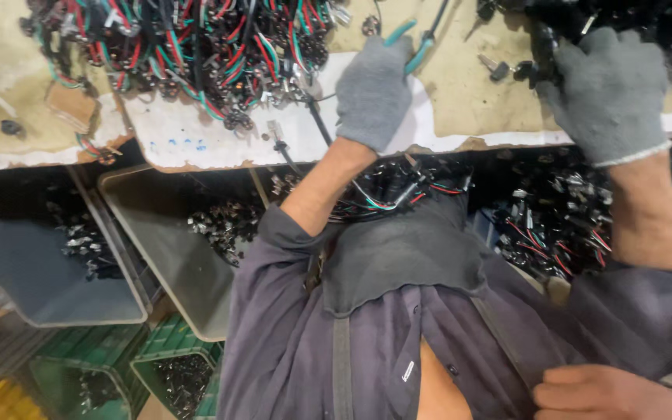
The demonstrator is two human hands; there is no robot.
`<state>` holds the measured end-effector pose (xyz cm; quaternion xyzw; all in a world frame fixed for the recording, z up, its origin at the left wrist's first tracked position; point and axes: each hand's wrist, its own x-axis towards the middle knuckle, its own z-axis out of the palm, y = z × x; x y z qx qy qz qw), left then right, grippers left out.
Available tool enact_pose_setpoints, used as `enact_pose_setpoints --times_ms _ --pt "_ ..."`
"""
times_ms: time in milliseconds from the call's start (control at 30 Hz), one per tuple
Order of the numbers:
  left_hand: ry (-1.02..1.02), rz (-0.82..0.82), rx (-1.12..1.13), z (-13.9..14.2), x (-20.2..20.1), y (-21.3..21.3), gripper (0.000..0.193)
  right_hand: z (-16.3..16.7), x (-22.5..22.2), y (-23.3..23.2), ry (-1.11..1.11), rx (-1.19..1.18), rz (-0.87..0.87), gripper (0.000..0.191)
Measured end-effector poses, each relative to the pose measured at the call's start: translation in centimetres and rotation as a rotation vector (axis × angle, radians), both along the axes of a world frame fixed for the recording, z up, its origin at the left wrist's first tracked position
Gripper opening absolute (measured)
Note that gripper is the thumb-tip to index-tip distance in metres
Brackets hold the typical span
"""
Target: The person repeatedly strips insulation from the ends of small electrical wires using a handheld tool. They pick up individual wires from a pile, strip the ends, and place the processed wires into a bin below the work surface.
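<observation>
Cutting looks under way: the left hand (372,92) grips teal-handled pliers (411,43); the right hand (608,89) is closed over black connectors (542,58) on the surface (196,136); next, feeding a wire between the blades.

Reaching forward with both arms, sleeves pushed back to the elbows, forearms bare. Wearing grey knitted gloves on both hands. Left hand (372,89) closed into a fist, back of the glove turned up to the camera, wrist straight in line with the forearm. Right hand (612,93) lying palm down, well apart from the left one, knuckles raised, fingers (565,66) bent downward with tips hidden, so grip not clear. Right forearm coming up steeply, left forearm slanting inward.
</observation>
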<state>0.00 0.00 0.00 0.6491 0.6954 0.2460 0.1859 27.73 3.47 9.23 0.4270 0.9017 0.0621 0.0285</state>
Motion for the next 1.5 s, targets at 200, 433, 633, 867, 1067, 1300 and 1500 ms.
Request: enact_pose_setpoints --times_ms 200,433,633,867,1067,1300,1500 --pt "-0.034 -0.001 -0.035 -0.2 0.2 -0.7 0.027 -1.9 4.0 -0.6 0.428 -0.3 -0.041 0.034" --pt "-0.001 0.006 -0.026 -3.1 1.8 -0.3 0.03 -4.5 -1.3 0.1 1.493 -0.838 -0.196 0.038" --pt "0.154 -0.029 0.055 -2.1 2.9 -0.2 0.029 -5.6 -6.3 -2.8 1.953 -1.224 -0.473 0.048" --pt "-1.01 -0.064 -0.179 0.3 -3.5 -5.4 0.038 -10.3 -6.4 -4.2 0.914 -0.488 0.119 0.056" --pt "-0.883 -0.083 -0.071 8.2 -1.5 -8.7 0.031 -3.1 -7.6 -4.6 0.844 -0.412 0.23 0.065" --pt "-0.751 -0.357 0.188 13.6 -4.4 -6.0 0.027 0.6 -10.5 -3.5 0.81 -0.759 0.188 0.041" --pt "-1.321 -0.509 0.433 10.3 -7.2 -8.3 0.023 -2.1 -10.7 -4.4 0.557 -0.553 0.406 0.038"
